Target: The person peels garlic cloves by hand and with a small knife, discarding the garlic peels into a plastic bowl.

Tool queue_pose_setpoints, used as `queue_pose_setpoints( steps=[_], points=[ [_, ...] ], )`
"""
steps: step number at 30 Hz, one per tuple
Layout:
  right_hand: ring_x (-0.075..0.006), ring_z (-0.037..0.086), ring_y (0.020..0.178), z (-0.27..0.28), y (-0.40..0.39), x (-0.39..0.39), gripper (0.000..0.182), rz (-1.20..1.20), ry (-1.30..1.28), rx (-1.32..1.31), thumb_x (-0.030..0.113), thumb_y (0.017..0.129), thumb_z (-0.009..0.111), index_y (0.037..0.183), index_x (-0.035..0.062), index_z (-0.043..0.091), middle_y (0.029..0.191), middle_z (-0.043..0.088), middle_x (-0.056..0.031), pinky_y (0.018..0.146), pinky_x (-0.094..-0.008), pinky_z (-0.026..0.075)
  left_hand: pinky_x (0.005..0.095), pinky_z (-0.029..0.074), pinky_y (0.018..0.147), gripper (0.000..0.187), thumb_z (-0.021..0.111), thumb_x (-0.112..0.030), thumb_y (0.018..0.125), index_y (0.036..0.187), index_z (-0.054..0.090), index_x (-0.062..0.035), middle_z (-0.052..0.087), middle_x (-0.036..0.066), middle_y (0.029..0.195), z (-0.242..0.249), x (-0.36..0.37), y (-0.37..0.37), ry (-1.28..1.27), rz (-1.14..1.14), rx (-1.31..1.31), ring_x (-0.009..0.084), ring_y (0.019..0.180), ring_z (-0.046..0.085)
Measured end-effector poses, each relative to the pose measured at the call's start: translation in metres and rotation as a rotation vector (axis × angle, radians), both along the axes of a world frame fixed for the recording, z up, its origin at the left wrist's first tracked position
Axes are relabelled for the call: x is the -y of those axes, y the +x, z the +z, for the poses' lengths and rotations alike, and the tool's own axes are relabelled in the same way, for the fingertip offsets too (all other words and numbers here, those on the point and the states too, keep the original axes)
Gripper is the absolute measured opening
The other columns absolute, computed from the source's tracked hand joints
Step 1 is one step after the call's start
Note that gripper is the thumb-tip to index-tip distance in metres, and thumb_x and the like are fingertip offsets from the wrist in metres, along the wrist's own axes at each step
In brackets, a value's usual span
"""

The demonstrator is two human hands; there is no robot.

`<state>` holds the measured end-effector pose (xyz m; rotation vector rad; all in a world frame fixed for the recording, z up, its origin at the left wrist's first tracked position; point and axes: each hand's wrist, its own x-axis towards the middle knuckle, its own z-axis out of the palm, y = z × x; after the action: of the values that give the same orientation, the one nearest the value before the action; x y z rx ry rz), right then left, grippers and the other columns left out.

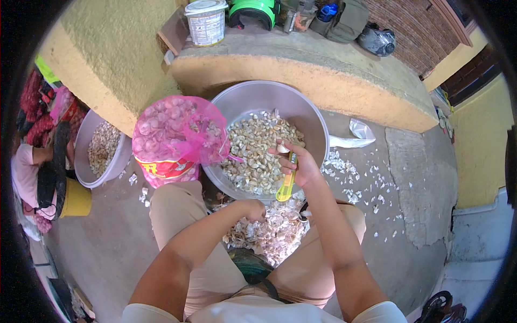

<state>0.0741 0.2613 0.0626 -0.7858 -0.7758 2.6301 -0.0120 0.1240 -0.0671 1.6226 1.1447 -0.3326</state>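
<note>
My right hand (303,166) is over the right side of a big grey basin (316,116). A yellow snap-off utility knife (287,183) is gripped in it, pointing down toward me, and a pale garlic clove (282,149) shows at the fingertips. Loose garlic cloves (258,153) cover the basin's floor. My left hand (255,210) is curled closed just outside the near rim, above a heap of garlic skins (274,232) between my legs. What its fingers hold, if anything, is hidden.
A pink mesh sack of garlic bulbs (167,129) leans against the basin's left side. Farther left, another person (33,172) sits by a second basin (123,156) and a yellow bucket (77,197). A ledge (301,72) runs behind, carrying a white pail (207,27).
</note>
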Motion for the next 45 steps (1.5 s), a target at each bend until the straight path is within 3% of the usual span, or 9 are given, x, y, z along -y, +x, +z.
queue_pose_setpoints(
  steps=[4, 10, 13, 19, 21, 25, 28, 34, 45],
  points=[
    [-0.0034, 0.029, 0.040, 0.001, -0.001, 0.000, 0.027, 0.003, -0.002, 0.017, 0.016, 0.082, 0.043, 0.107, 0.0044, 0.043, 0.098, 0.054, -0.0183, 0.037, -0.0172, 0.029, 0.0343, 0.045, 0.061, 0.039, 0.056, -0.036, 0.071, 0.096, 0.060, -0.0068, 0.061, 0.010, 0.077, 0.039, 0.006, 0.004, -0.100, 0.054, 0.003, 0.0221, 0.064, 0.059],
    [-0.0032, 0.029, 0.040, -0.002, -0.001, 0.000, 0.027, 0.004, -0.005, 0.024, 0.016, 0.082, 0.043, 0.106, 0.0045, 0.044, 0.096, 0.054, -0.0179, 0.037, -0.0170, 0.029, 0.0337, 0.046, 0.059, 0.052, 0.063, -0.022, 0.067, 0.116, 0.047, -0.0129, 0.060, 0.012, 0.070, 0.000, 0.014, 0.003, 0.107, 0.086, 0.099, 0.0200, 0.059, 0.057],
    [-0.0032, 0.028, 0.039, -0.001, -0.002, 0.000, 0.026, 0.004, -0.003, 0.034, 0.016, 0.082, 0.043, 0.105, 0.0045, 0.044, 0.095, 0.054, -0.0174, 0.036, -0.0170, 0.029, 0.0333, 0.046, 0.056, 0.056, 0.063, -0.021, 0.066, 0.119, 0.044, -0.0143, 0.060, 0.012, 0.071, 0.013, 0.010, 0.003, -0.092, 0.035, 0.046, 0.0189, 0.060, 0.058],
    [-0.0030, 0.028, 0.039, 0.000, -0.002, 0.001, 0.025, 0.023, 0.046, 0.082, 0.018, 0.082, 0.044, 0.103, 0.0049, 0.045, 0.091, 0.056, -0.0145, 0.036, -0.0177, 0.028, 0.0344, 0.046, 0.058, 0.043, 0.061, -0.025, 0.068, 0.108, 0.054, -0.0120, 0.061, 0.012, 0.072, 0.037, 0.008, -0.002, -0.002, 0.251, 0.091, 0.0214, 0.065, 0.059],
    [-0.0030, 0.028, 0.039, 0.002, -0.003, 0.001, 0.025, 0.031, 0.110, 0.141, 0.019, 0.082, 0.044, 0.103, 0.0050, 0.044, 0.091, 0.056, -0.0135, 0.036, -0.0184, 0.028, 0.0368, 0.047, 0.064, 0.037, 0.057, -0.028, 0.070, 0.102, 0.057, -0.0092, 0.060, 0.017, 0.082, 0.032, -0.003, -0.010, 0.300, 0.315, -0.021, 0.0282, 0.068, 0.060],
    [-0.0043, 0.030, 0.039, 0.001, -0.003, 0.002, 0.020, 0.004, 0.223, 0.226, 0.017, 0.082, 0.048, 0.099, 0.0068, 0.044, 0.078, 0.053, -0.0068, 0.036, -0.0202, 0.028, 0.0381, 0.044, 0.065, 0.038, 0.055, -0.036, 0.075, 0.095, 0.056, -0.0036, 0.060, 0.017, 0.077, 0.077, -0.028, -0.038, 0.492, 1.192, -0.007, 0.0299, 0.075, 0.059],
    [-0.0064, 0.032, 0.039, -0.001, -0.008, 0.010, 0.017, -0.061, 0.267, 0.295, 0.014, 0.081, 0.050, 0.094, 0.0068, 0.043, 0.064, 0.046, -0.0030, 0.034, -0.0216, 0.028, 0.0362, 0.044, 0.064, 0.039, 0.056, -0.038, 0.075, 0.096, 0.053, -0.0055, 0.058, 0.014, 0.078, 0.114, -0.026, -0.040, 0.636, 1.261, 0.103, 0.0278, 0.078, 0.058],
    [-0.0074, 0.035, 0.041, -0.014, -0.015, 0.018, 0.018, -0.026, 0.282, 0.344, 0.019, 0.082, 0.050, 0.094, 0.0058, 0.045, 0.061, 0.042, 0.0000, 0.034, -0.0220, 0.029, 0.0318, 0.043, 0.060, 0.036, 0.062, -0.032, 0.072, 0.095, 0.051, -0.0057, 0.055, 0.008, 0.085, 0.104, -0.022, -0.035, 1.071, 1.007, -0.022, 0.0221, 0.069, 0.054],
    [-0.0101, 0.041, 0.040, -0.032, -0.020, 0.029, 0.028, 0.080, 0.587, 0.565, 0.029, 0.084, 0.047, 0.083, 0.0013, 0.051, 0.055, 0.046, -0.0033, 0.033, -0.0232, 0.035, 0.0277, 0.041, 0.054, 0.022, 0.063, -0.022, 0.073, 0.077, 0.057, -0.0005, 0.054, 0.007, 0.063, 0.082, -0.029, -0.044, 0.745, 1.157, 0.224, 0.0147, 0.058, 0.052]
  ],
)
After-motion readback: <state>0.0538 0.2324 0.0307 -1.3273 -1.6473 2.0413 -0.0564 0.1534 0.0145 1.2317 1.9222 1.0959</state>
